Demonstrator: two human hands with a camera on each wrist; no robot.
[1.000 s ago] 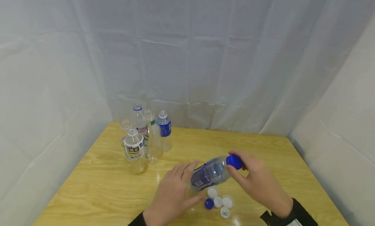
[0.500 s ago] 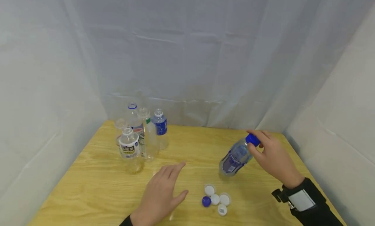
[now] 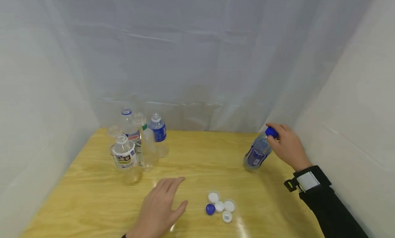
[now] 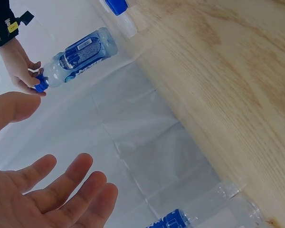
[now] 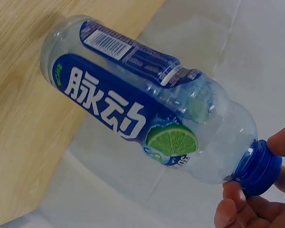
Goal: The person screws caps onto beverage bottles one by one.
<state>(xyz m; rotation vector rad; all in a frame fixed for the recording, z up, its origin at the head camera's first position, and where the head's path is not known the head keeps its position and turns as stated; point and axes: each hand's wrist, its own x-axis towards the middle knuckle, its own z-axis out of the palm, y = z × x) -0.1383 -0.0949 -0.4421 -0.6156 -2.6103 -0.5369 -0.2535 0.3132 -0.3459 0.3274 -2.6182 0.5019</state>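
Note:
A clear plastic drink bottle [image 3: 258, 151] with a blue label and blue cap leans at the right back of the table. My right hand [image 3: 288, 146] pinches its cap [image 5: 259, 167] between thumb and fingers. The right wrist view shows a lime slice and large white characters on the label [image 5: 109, 102]. My left hand [image 3: 158, 207] hovers over the front of the table with fingers spread, holding nothing. To its right lie several loose caps, among them a blue cap [image 3: 210, 209] and a white cap [image 3: 229, 206].
Several uncapped clear bottles stand grouped at the left back, including a white-labelled bottle [image 3: 124, 156] and a blue-labelled bottle [image 3: 158, 132]. Pale sheeting [image 3: 185, 59] hangs behind and on both sides of the wooden table [image 3: 197, 159].
My right hand has carried the capped bottle away to the back right, tilting it more upright. My left hand has come off the bottle's base and drawn back to the left.

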